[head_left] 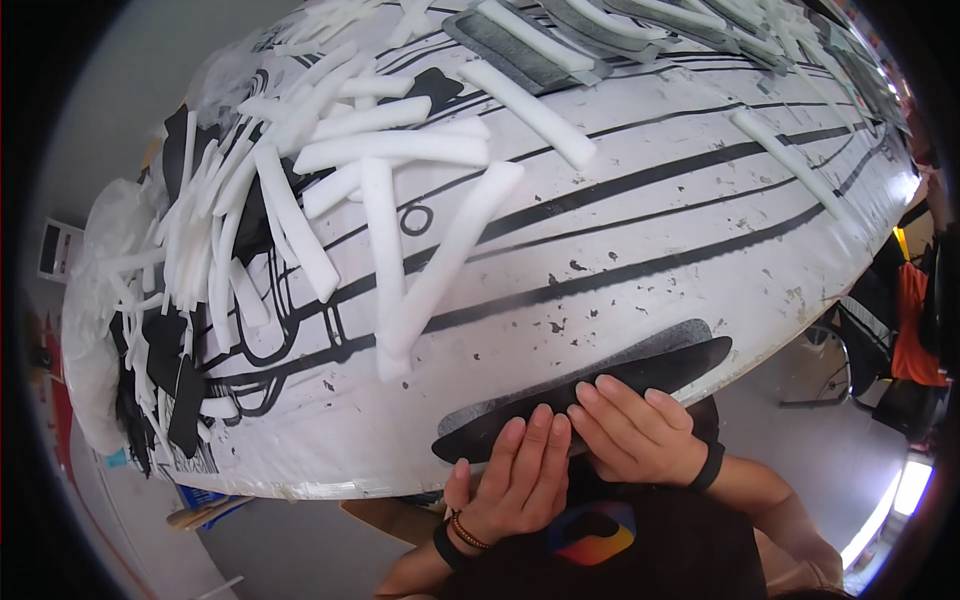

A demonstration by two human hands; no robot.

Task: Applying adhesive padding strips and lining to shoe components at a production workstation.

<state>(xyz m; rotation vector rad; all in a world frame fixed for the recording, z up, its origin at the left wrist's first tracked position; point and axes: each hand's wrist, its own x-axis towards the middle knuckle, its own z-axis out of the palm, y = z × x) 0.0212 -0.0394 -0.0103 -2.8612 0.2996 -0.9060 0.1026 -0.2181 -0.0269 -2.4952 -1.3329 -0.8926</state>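
At the table's near edge lies a long, narrow black piece (690, 364), fabric-like, with a grey speckled layer (640, 346) showing along its far side. My left hand (525, 475) rests on its left half, fingers stretched out side by side and thumb at the edge. Just right of it, my right hand (640, 435) lies on the middle of the piece with straight fingers. Both hands press flat and grip nothing visible. Whatever is under the fingers is hidden.
White foam strips (395, 148) are heaped at the left, mixed with black scraps (185, 400). Grey pieces (500, 50) topped with white strips line the far edge. Single strips (530, 115) lie on the white, black-lined table cover (620, 230). A chair (830, 365) stands right.
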